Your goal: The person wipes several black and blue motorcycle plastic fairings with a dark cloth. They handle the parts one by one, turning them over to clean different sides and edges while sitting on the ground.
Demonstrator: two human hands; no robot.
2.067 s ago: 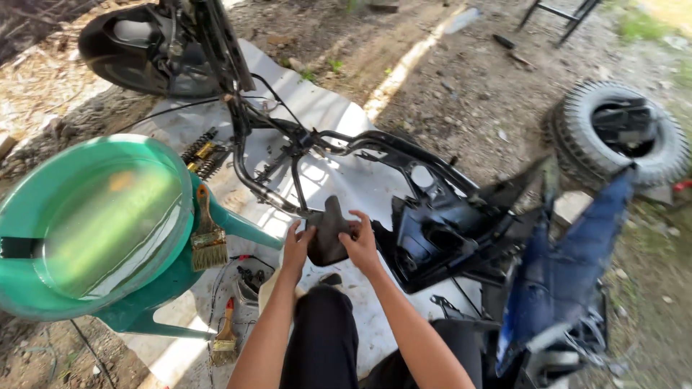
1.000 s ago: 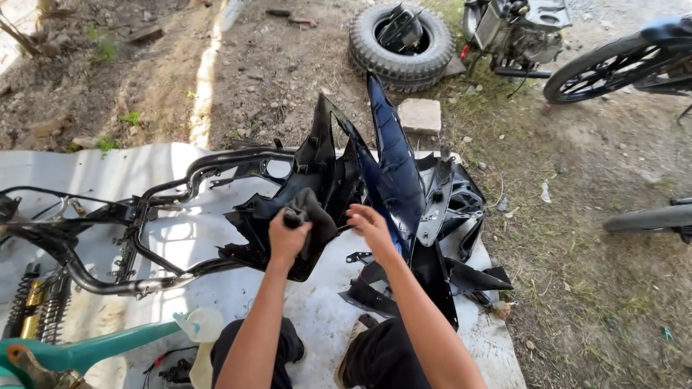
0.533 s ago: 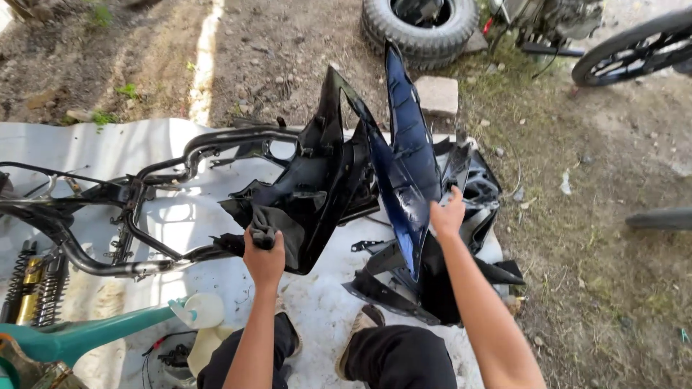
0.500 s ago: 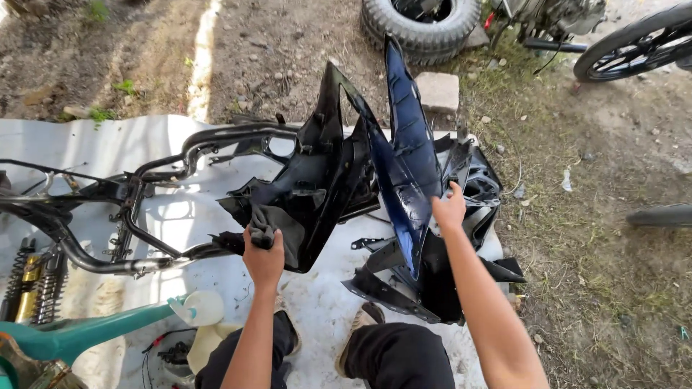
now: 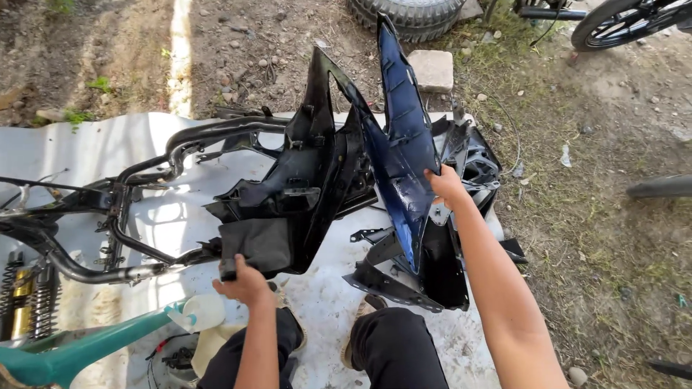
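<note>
I am seated on a pale sheet [image 5: 86,151] spread over dirt ground, my knees at its near edge. My left hand [image 5: 245,282] has its grip closed on the lower corner of a black plastic fairing panel [image 5: 288,209], which stands tilted near the middle of the sheet. My right hand [image 5: 447,186] has its grip clamped on the edge of a glossy dark blue fairing panel [image 5: 400,144], which rises upright just beside the black one, touching it. More black panels [image 5: 432,266] lie beneath, toward the sheet's right edge. A bare black motorcycle frame [image 5: 137,216] lies along the left half. A tyre [image 5: 407,11] and a stone block [image 5: 431,68] sit on the dirt beyond the far edge.
</note>
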